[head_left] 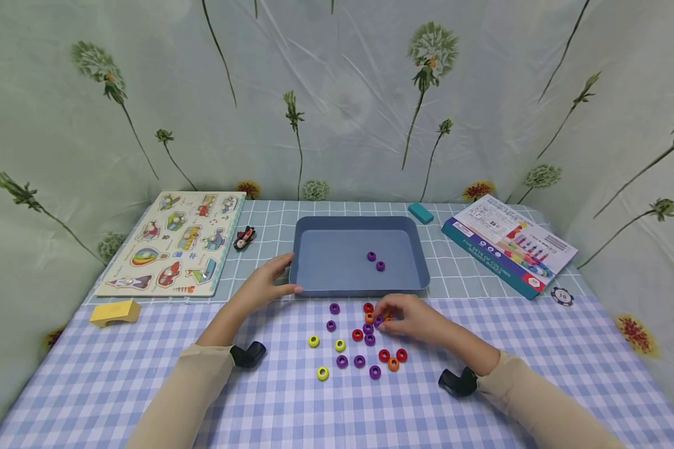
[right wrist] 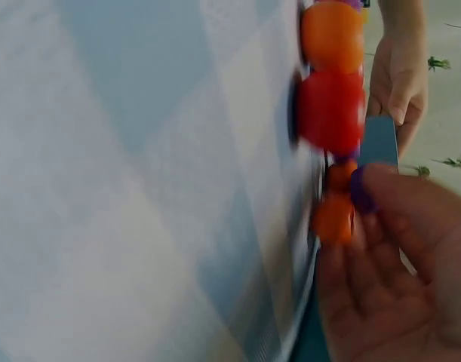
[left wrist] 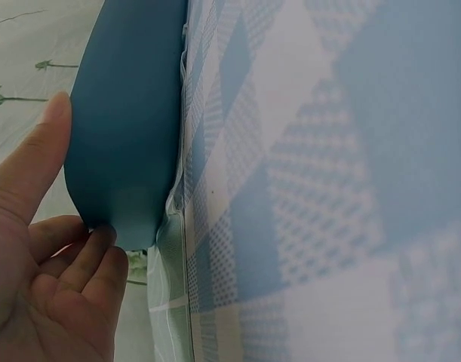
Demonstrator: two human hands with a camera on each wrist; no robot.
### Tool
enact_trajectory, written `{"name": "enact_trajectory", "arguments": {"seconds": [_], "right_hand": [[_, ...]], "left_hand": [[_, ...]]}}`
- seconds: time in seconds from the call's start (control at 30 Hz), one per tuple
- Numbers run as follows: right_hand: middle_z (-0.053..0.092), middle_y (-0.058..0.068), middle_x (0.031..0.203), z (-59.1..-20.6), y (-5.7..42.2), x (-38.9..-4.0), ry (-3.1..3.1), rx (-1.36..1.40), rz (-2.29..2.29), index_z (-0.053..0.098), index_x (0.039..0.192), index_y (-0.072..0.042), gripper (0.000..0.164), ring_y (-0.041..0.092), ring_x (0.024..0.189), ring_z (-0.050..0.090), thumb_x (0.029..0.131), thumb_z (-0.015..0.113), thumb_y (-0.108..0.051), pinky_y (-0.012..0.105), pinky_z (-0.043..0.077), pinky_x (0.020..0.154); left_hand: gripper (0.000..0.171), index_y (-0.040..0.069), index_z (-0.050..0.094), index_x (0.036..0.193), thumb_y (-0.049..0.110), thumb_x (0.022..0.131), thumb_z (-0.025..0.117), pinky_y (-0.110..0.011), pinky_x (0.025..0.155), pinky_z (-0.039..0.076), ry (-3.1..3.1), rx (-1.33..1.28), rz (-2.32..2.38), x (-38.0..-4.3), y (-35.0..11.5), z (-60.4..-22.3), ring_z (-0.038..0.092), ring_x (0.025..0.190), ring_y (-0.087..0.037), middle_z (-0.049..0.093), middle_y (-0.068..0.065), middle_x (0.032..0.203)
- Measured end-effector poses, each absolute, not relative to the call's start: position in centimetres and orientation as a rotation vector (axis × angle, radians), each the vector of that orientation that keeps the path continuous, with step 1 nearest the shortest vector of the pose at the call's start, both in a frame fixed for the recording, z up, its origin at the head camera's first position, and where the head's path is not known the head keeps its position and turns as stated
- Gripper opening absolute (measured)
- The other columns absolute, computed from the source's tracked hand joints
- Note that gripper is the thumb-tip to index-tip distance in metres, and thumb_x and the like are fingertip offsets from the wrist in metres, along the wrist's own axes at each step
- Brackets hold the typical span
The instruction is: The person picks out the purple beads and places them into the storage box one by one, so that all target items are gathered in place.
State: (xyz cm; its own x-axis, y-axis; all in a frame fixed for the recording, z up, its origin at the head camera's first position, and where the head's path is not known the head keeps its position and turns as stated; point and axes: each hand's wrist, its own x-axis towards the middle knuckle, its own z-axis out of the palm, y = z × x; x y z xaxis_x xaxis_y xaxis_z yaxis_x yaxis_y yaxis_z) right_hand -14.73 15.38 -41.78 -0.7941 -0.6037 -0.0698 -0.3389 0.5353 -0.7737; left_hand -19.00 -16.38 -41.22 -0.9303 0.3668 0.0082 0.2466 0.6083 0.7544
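Observation:
A blue-grey tray (head_left: pixel 337 262) lies across the middle of the table with two purple beads (head_left: pixel 380 265) inside. My left hand (head_left: pixel 266 284) holds its near left corner, thumb and fingers set on different sides; the left wrist view shows the fingers (left wrist: pixel 102 260) curled against the wall. Just in front of the tray, my right hand (head_left: pixel 410 318) pinches a purple bead (right wrist: pixel 361 191) at the thumb tip. Around that hand lie loose red beads (head_left: pixel 357 335), orange beads (head_left: pixel 393 364) and more purple ones. Several yellow-green beads (head_left: pixel 339 345) are farther left.
At the left are a wooden picture puzzle board (head_left: pixel 171 243), a yellow block (head_left: pixel 115 312) and a small dark figure (head_left: pixel 244 238). A teal block (head_left: pixel 420 213) sits behind the tray's right corner. A bead-set box (head_left: pixel 508 243) and a round token (head_left: pixel 562 296) lie at the right.

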Motion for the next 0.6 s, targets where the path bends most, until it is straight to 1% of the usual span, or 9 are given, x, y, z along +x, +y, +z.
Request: {"name": "enact_trajectory", "arguments": {"seconds": [0.13, 0.3, 0.43, 0.53, 0.6], "right_hand": [[0.055, -0.006, 0.086, -40.7, 15.3, -15.2, 2.459, -0.794, -1.241, 0.058, 0.09, -0.015, 0.018, 0.009, 0.075, 0.051, 0.073, 0.063, -0.012, 0.024, 0.047, 0.07], [0.056, 0.001, 0.088, -39.4, 15.1, -16.8, 2.494, -0.795, -1.399, 0.058, 0.094, -0.006, 0.021, 0.014, 0.076, 0.051, 0.074, 0.062, -0.012, 0.028, 0.047, 0.071], [0.057, 0.003, 0.086, -39.3, 15.0, -18.6, 2.516, -0.722, -1.454, 0.057, 0.096, -0.005, 0.023, 0.016, 0.075, 0.051, 0.075, 0.06, -0.014, 0.025, 0.048, 0.068], [0.057, 0.002, 0.086, -39.6, 14.9, -19.8, 2.548, -0.669, -1.376, 0.058, 0.097, -0.005, 0.023, 0.015, 0.076, 0.051, 0.076, 0.059, -0.014, 0.023, 0.047, 0.068], [0.057, 0.001, 0.087, -39.9, 14.8, -20.5, 2.557, -0.635, -1.31, 0.058, 0.098, -0.005, 0.023, 0.015, 0.076, 0.051, 0.077, 0.058, -0.013, 0.023, 0.047, 0.069]], "left_hand": [[0.086, 0.004, 0.025, 0.13, 0.044, 0.064, 0.063, -0.032, 0.093, 0.03, 2.682, 0.515, 1.227, -19.0, -16.4, -41.3, 0.031, 0.115, -0.025, 0.026, -0.012, 0.131], [0.086, 0.004, 0.025, 0.13, 0.043, 0.064, 0.063, -0.032, 0.093, 0.03, 2.673, 0.513, 1.231, -19.0, -16.5, -41.3, 0.031, 0.115, -0.026, 0.026, -0.012, 0.131], [0.086, 0.004, 0.025, 0.13, 0.043, 0.063, 0.064, -0.033, 0.093, 0.03, 2.674, 0.503, 1.229, -19.0, -16.5, -41.3, 0.031, 0.115, -0.026, 0.025, -0.012, 0.131], [0.087, 0.004, 0.025, 0.13, 0.044, 0.063, 0.063, -0.033, 0.093, 0.03, 2.676, 0.493, 1.231, -19.0, -16.4, -41.2, 0.031, 0.115, -0.026, 0.025, -0.011, 0.132], [0.087, 0.004, 0.025, 0.13, 0.044, 0.063, 0.063, -0.033, 0.093, 0.03, 2.671, 0.506, 1.246, -18.9, -16.4, -41.2, 0.03, 0.115, -0.026, 0.025, -0.012, 0.132]]}}
